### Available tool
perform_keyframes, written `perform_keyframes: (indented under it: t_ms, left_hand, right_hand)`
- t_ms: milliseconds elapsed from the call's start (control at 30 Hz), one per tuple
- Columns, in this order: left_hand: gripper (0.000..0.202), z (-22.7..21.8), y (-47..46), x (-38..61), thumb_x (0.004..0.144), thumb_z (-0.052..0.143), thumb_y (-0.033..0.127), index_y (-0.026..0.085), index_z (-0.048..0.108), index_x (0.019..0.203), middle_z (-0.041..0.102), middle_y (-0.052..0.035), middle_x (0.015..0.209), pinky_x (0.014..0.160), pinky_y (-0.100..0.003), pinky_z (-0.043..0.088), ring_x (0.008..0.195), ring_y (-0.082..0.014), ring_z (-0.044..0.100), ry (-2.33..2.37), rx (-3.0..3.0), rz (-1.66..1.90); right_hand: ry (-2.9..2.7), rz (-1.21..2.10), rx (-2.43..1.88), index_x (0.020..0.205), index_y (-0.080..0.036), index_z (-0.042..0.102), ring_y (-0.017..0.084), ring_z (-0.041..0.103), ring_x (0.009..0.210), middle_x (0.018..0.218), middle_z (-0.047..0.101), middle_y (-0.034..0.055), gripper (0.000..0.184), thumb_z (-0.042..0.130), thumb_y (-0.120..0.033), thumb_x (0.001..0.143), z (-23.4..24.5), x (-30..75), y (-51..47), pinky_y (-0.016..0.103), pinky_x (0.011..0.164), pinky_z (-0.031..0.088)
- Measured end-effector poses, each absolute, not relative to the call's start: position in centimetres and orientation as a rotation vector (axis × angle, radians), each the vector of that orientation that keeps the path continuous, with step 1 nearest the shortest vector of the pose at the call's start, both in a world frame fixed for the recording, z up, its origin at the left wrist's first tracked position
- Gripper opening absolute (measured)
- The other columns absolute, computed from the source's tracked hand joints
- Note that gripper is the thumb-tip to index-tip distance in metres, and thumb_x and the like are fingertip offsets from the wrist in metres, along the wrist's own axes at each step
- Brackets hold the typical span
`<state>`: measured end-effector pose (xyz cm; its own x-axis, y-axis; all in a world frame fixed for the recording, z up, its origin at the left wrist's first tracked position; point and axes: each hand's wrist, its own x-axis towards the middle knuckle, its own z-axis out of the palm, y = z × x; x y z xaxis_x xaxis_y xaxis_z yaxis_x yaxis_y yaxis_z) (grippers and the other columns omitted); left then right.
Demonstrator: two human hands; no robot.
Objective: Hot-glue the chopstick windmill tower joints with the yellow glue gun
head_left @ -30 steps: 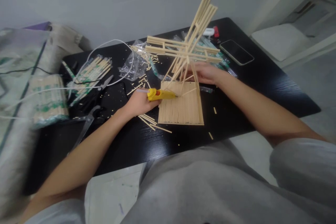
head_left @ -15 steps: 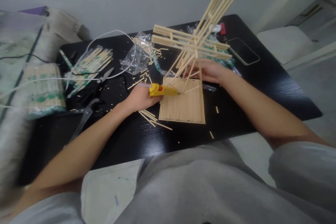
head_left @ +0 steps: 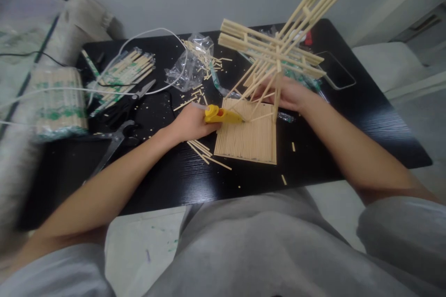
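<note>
My left hand [head_left: 195,123] is closed around a yellow glue gun [head_left: 223,115], whose nozzle points right, over a flat square base of thin wooden sticks [head_left: 244,141]. On that base stands a windmill-like model of wooden sticks [head_left: 275,51], with long paired blades crossing at a hub. The nozzle tip is close to the foot of one slanting stick of the model. Behind the model's legs, my right hand [head_left: 284,93] has its fingers closed at the frame; the sticks partly hide them.
Left on the black table [head_left: 167,190] lie scissors [head_left: 139,95], pliers [head_left: 116,141] and bagged sticks [head_left: 59,102]. A white cable [head_left: 139,32] loops behind. Cut stick pieces [head_left: 202,151] are scattered around the base. A phone [head_left: 337,72] rests at the right.
The model's upper part has shifted to the right and up in view, while its base has moved only slightly right. Both hands keep their hold, and the glue gun stays near the base.
</note>
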<state>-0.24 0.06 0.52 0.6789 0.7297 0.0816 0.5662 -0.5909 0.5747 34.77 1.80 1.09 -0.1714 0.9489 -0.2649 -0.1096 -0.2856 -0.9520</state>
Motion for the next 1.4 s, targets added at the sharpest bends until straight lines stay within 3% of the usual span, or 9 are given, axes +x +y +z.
perform_keyframes:
  t_ms: [167,467,733,1400]
  left_hand:
    - [0.013,0.36,0.18,-0.25,0.097,0.083,0.035,0.022,0.082,0.096,0.081,-0.0030,0.087,0.080,-0.035,0.057,0.084,-0.0241,0.077,0.987,2.385,0.416]
    - [0.008,0.41,0.09,-0.15,0.093,0.085,0.027,0.022,0.079,0.095,0.082,-0.0047,0.091,0.095,-0.038,0.064,0.104,-0.0294,0.083,0.971,2.345,0.484]
    - [0.008,0.36,0.01,-0.12,0.093,0.085,0.026,0.022,0.079,0.096,0.081,-0.0040,0.089,0.096,-0.039,0.064,0.103,-0.0297,0.082,0.983,2.346,0.488]
    - [0.010,0.39,0.02,-0.12,0.093,0.086,0.028,0.022,0.082,0.099,0.081,-0.0030,0.089,0.094,-0.037,0.063,0.097,-0.0271,0.081,0.991,2.362,0.481]
  right_hand:
    - [-1.061,1.614,-1.238,0.103,-0.026,0.082,0.028,0.091,0.091,0.084,0.084,0.0048,0.016,0.095,-0.033,0.109,1.16,34.72,1.82,0.051,0.103,0.080]
    - [-1.061,1.634,-1.250,0.102,-0.027,0.085,0.030,0.090,0.090,0.079,0.082,0.0051,0.016,0.097,-0.035,0.106,1.75,34.44,1.61,0.053,0.106,0.079]
    - [-1.037,1.596,-1.265,0.101,-0.025,0.086,0.029,0.090,0.088,0.079,0.083,0.0056,0.012,0.093,-0.033,0.108,1.47,34.28,1.53,0.049,0.102,0.080]
    - [-1.060,1.581,-1.278,0.101,-0.027,0.086,0.032,0.091,0.091,0.077,0.083,0.0072,0.012,0.093,-0.034,0.107,1.06,34.69,1.69,0.053,0.103,0.080]
